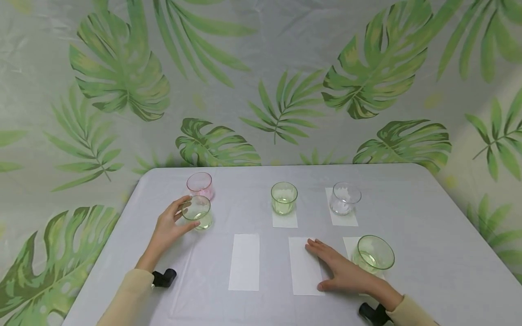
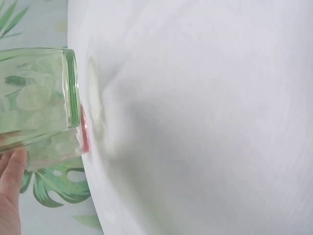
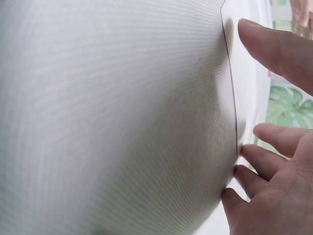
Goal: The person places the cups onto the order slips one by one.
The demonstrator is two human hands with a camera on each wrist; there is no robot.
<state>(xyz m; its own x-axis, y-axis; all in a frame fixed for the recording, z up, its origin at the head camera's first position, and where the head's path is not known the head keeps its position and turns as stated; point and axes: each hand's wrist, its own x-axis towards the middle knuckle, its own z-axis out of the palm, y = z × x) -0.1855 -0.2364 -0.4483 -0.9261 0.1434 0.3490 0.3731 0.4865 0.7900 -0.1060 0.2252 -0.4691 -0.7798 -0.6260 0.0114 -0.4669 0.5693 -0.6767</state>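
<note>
My left hand (image 1: 168, 225) grips a green-tinted drinking glass (image 1: 200, 216) between thumb and fingers. In the left wrist view a narrow gap shows between the base of this glass (image 2: 41, 93) and the tablecloth, so it is held just off the table. Behind it stands a pink-tinted glass (image 1: 205, 186). My right hand (image 1: 344, 272) holds nothing; its fingers are spread and reach over a white paper rectangle (image 1: 302, 267). In the right wrist view the fingertips (image 3: 244, 149) lie close to the paper edge; whether they touch it I cannot tell.
At the back, a green glass (image 1: 284, 199) and a clear glass (image 1: 343, 201) stand on white papers. Another green glass (image 1: 372, 256) stands on a paper right beside my right hand. A bare paper rectangle (image 1: 244, 262) lies between the hands. Leaf-patterned cloth hangs behind the white table.
</note>
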